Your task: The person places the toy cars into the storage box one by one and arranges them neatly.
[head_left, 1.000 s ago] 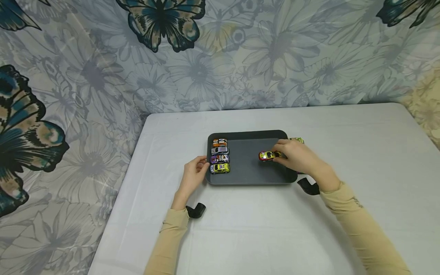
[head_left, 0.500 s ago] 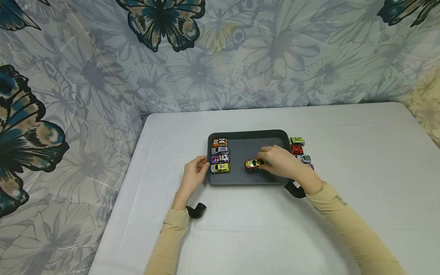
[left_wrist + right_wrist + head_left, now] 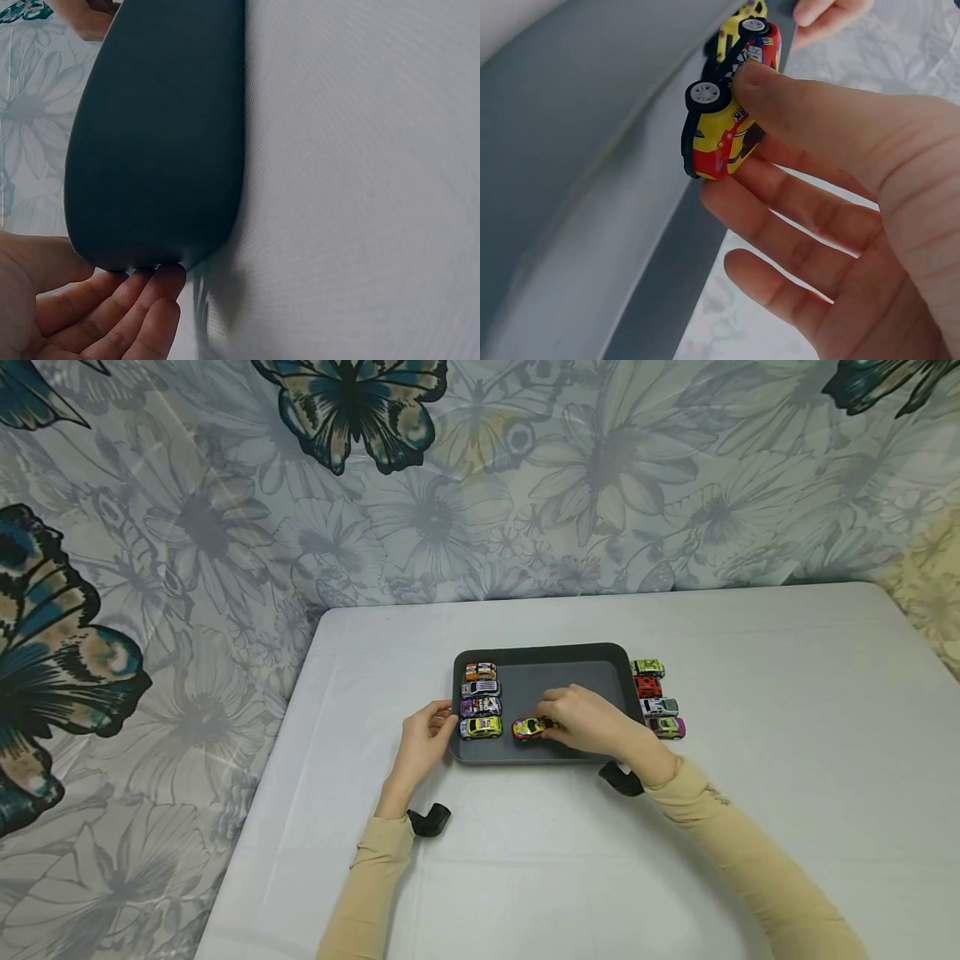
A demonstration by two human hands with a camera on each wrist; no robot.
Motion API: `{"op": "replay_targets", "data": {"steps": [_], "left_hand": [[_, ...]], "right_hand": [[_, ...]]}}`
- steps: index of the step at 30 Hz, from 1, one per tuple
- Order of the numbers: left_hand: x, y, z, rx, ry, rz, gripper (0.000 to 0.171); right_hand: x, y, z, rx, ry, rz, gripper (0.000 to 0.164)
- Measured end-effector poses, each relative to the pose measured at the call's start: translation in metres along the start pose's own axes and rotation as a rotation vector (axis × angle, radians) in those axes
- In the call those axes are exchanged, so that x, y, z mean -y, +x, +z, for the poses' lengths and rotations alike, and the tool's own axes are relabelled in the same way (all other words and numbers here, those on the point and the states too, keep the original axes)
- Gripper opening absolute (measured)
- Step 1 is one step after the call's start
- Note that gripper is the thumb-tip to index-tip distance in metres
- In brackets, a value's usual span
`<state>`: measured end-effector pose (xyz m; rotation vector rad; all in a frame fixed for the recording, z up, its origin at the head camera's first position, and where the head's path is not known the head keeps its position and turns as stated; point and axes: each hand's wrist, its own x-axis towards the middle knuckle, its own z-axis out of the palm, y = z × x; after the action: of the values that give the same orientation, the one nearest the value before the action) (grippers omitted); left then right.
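My right hand (image 3: 588,718) pinches a yellow and red toy car (image 3: 529,727) low over the grey tray (image 3: 555,756), right of a yellow toy car (image 3: 480,727). In the right wrist view, the thumb presses the side of the held car (image 3: 724,142) and the fingers bend round its far side. Whether its wheels touch the tray is hard to tell. My left hand (image 3: 423,735) holds the tray at its left edge; in the left wrist view its thumb and fingertips meet the outer wall (image 3: 157,150). Above the yellow car stand purple (image 3: 480,706), silver (image 3: 480,688) and orange (image 3: 480,671) toy cars.
Outside the tray's right edge stand several toy cars in a column: green (image 3: 648,667), red (image 3: 648,687), silver (image 3: 660,707) and green-purple (image 3: 666,727). A white cloth (image 3: 525,860) covers the table. A patterned wall covering (image 3: 480,510) rises behind it.
My right hand has carried the yellow and red car leftward and toward the near side, up beside the yellow car. The cars right of the tray have come into view. My left hand stays put.
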<state>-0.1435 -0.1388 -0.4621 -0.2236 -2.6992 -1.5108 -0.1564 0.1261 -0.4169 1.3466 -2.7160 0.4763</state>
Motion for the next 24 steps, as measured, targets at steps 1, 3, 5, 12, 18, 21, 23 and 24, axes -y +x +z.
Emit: {"op": "replay_targets", "data": {"steps": [1, 3, 5, 12, 18, 21, 23, 24], "left_hand": [[0.0, 0.0, 0.0, 0.0, 0.001, 0.002, 0.027], [0.0, 0.0, 0.0, 0.001, 0.003, 0.005, 0.027], [0.0, 0.0, 0.0, 0.0, 0.004, 0.005, 0.027], [0.0, 0.0, 0.001, -0.005, 0.008, 0.005, 0.027], [0.0, 0.0, 0.001, -0.006, 0.003, 0.007, 0.027], [0.001, 0.0, 0.001, -0.009, 0.003, 0.012, 0.027], [0.0, 0.001, 0.001, -0.011, 0.005, 0.018, 0.027], [0.0, 0.001, 0.001, -0.012, 0.007, 0.018, 0.027]], "right_hand": [[0.001, 0.002, 0.001, 0.004, 0.001, 0.0, 0.017], [0.004, 0.005, 0.002, 0.011, 0.004, -0.001, 0.017], [0.006, 0.008, 0.003, 0.015, 0.011, -0.004, 0.017], [0.011, 0.016, 0.006, 0.012, 0.01, -0.016, 0.016], [0.017, 0.023, 0.008, 0.016, 0.019, -0.021, 0.016], [0.02, 0.026, 0.009, 0.017, 0.024, -0.028, 0.016], [0.021, 0.028, 0.01, 0.018, 0.027, -0.031, 0.016], [0.022, 0.029, 0.01, 0.019, 0.026, -0.031, 0.016]]}}
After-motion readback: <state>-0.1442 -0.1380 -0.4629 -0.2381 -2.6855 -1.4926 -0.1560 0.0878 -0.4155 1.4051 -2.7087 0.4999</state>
